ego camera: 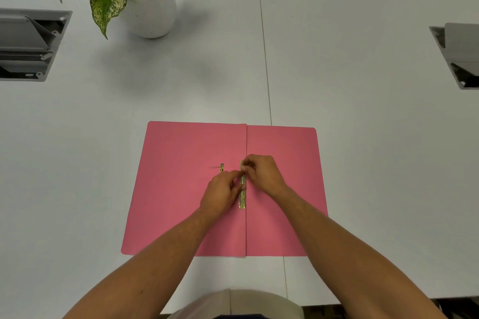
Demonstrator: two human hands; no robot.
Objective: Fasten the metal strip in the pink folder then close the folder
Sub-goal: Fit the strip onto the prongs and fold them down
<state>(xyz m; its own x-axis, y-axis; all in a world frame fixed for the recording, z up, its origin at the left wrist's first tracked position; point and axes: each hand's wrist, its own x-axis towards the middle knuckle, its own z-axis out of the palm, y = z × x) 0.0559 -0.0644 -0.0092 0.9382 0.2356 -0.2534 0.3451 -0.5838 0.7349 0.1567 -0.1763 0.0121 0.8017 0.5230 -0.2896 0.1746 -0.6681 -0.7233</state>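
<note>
So, quick rundown:

Folder: pink folder (181, 189) lies open & flat on the white table (363, 111), near edge close to the person, spine crease running away from the camera down the middle.

Strip: gold metal strip (242, 199) lies along the crease, just on its left side, lengthwise w/ the spine. Near end bare, holes visible; far end hidden under fingers.

Loose bit: small gold fastener piece (222, 167) w/ a thin wire prong sticking out left, on the left leaf, just beside the left hand's fingertips, apart from the strip.

Left hand: left hand (224, 193) palm-down on the left leaf, index finger stretched toward the strip's upper part, thumb touching the strip's mid section. Fingers pressed on/against strip; can't tell if it's a true pinch.

Right hand: right hand (261, 175) comes in from the right leaf, fingers curled & bunched together at the strip's far end, pinching or pressing it there; exact contact hidden by knuckles.

Arms: both forearms bare, crossing the folder's near edge.

Background: potted plant (145, 0) in white pot at far left, well apart from folder. Grey cable hatch (31, 44) open at left edge, another grey hatch (458, 54) at right edge. Table seam (263, 33) runs from the far edge to the folder's top.
</note>
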